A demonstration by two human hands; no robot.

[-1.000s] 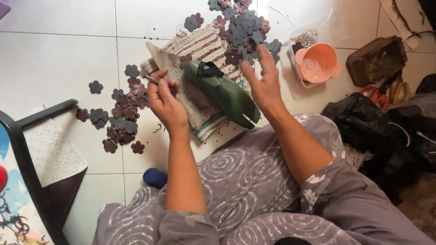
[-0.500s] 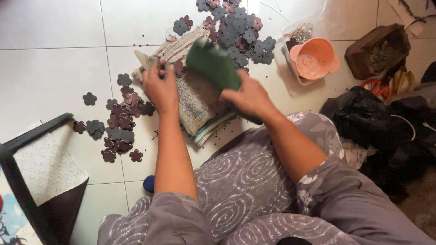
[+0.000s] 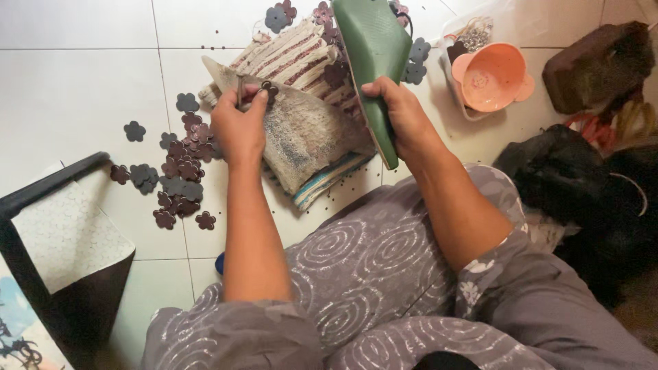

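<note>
My left hand [image 3: 238,125] pinches a small dark flower-shaped cutout [image 3: 269,89] together with a thin metal punch against a worn grey board [image 3: 308,137]. The board lies on a stack of striped folded cloth [image 3: 301,58] on the white tiled floor. My right hand [image 3: 403,113] grips a green shoe-shaped block [image 3: 375,51] by its lower edge and holds it raised and tilted above the stack's right side.
Several dark flower cutouts [image 3: 177,175] lie scattered on the tiles to the left, and more sit at the top [image 3: 279,15]. A pink plastic bowl [image 3: 495,75] in a clear bag stands at the upper right, beside a brown block [image 3: 598,62] and dark clothing [image 3: 582,185]. A black-framed sheet [image 3: 65,233] lies at the lower left.
My right hand has taken up the green block from the stack and lifted it. My left hand has shifted onto the grey board with the cutout.
</note>
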